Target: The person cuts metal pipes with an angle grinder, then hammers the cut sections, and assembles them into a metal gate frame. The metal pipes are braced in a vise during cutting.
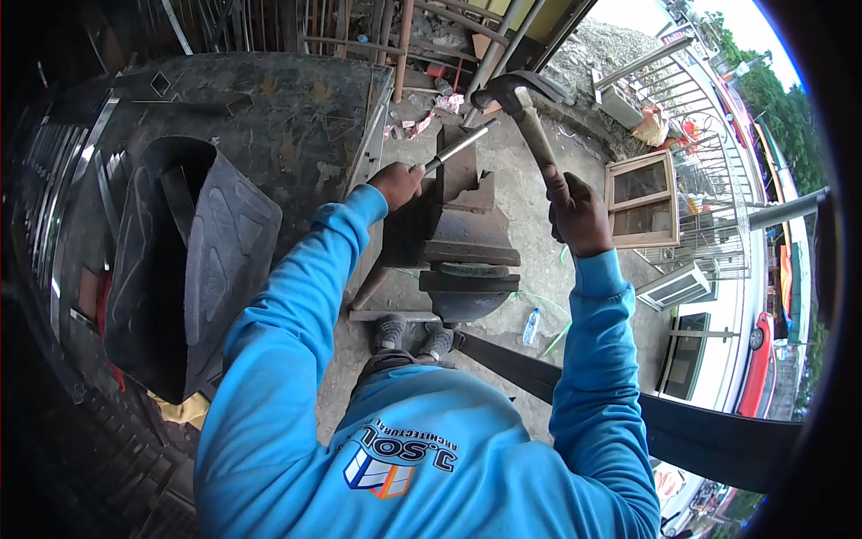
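Note:
My left hand (398, 185) is wrapped round a slim metal rod (460, 147), which slants up and to the right over the bench vise. In my right hand (582, 214) is the wooden handle of a claw hammer (530, 121), raised to the right of the rod with its dark head at the top. The hammer and the rod are apart. Below and between my hands stands a heavy metal vise (471, 241). A flat dark metal piece (460, 171) with a notched edge stands at its far side. The vise jaws' grip is hard to make out.
A dark metal table (296, 117) fills the left, with a bent black sheet (229, 234) nearer me. A long dark beam (709, 436) crosses the lower right. A water bottle (532, 327) lies on the concrete, and a wooden frame (643, 199) stands at the right.

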The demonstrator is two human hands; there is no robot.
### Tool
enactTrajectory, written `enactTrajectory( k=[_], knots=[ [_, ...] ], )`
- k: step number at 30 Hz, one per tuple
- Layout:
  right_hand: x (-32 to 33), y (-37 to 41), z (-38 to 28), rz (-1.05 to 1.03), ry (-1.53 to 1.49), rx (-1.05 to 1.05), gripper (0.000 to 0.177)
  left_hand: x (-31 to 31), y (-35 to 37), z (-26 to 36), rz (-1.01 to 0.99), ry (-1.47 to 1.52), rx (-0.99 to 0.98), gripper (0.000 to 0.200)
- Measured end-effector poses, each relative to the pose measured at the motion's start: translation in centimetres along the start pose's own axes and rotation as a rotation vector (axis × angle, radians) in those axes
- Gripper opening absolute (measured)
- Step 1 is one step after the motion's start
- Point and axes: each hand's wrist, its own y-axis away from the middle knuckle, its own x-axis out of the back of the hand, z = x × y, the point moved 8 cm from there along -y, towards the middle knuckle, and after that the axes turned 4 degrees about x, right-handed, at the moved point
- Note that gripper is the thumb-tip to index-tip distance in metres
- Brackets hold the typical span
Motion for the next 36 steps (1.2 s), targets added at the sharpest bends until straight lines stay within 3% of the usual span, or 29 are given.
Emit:
enactTrajectory(
  k=[7, 10, 11, 14, 18, 20, 21, 24, 25, 27, 28, 30, 34, 36],
  knots=[
    [-0.5, 0.4, 0.0, -0.026, -0.012, 0.056, 0.056, -1.6, -2.8, -1.7, 0.099, -0.185, -0.110, 0.065],
    [-3.9, -1.4, 5.1, -0.028, 0.358, 0.199, 0.057, -2.0, -2.4, -1.6, 0.059, -0.174, -0.108, 0.066],
    [-4.4, -2.3, 7.6, -0.051, 0.452, 0.155, 0.058, -1.9, -1.8, -1.1, 0.032, -0.145, -0.110, 0.066],
    [-1.9, -3.0, 6.8, -0.008, 0.306, 0.004, 0.058, -1.6, -1.9, -0.6, 0.032, -0.084, -0.107, 0.067],
    [-2.1, -1.5, 4.9, 0.079, 0.021, 0.208, 0.057, -2.1, -1.6, -1.3, -0.042, -0.086, -0.006, 0.066],
    [-3.3, -1.7, 5.6, 0.135, 0.424, 0.386, 0.055, -1.9, -0.4, -0.9, -0.109, -0.023, 0.121, 0.064],
    [-4.1, -3.4, 7.7, -0.044, 0.544, 0.273, 0.055, -2.0, 0.1, -0.7, -0.137, 0.015, 0.182, 0.063],
    [-0.2, -4.0, 4.7, 0.055, 0.428, 0.179, 0.056, -2.1, 0.1, -0.4, -0.174, -0.003, 0.154, 0.061],
    [-0.1, -4.2, 5.9, 0.030, 0.261, 0.112, 0.058, -2.2, 0.2, -0.8, -0.158, 0.004, 0.169, 0.061],
    [-1.3, -3.2, 5.6, 0.030, 0.153, 0.180, 0.059, -2.2, 0.0, -1.0, -0.131, 0.008, 0.189, 0.062],
    [-2.2, -2.6, 5.4, 0.030, 0.187, 0.231, 0.060, -2.5, 0.2, -1.2, -0.149, 0.012, 0.199, 0.062],
    [-4.8, -3.2, 5.4, -0.200, 0.619, 0.171, 0.064, -2.3, 0.2, -0.7, -0.169, 0.018, 0.199, 0.062],
    [-3.0, -2.4, 1.4, -0.100, 0.460, 0.173, 0.060, -2.3, 0.2, -1.0, -0.205, 0.095, 0.205, 0.062],
    [-3.1, -2.1, 2.4, -0.060, 0.394, 0.163, 0.060, -2.4, 0.2, -1.2, -0.227, 0.141, 0.216, 0.061]
  ],
)
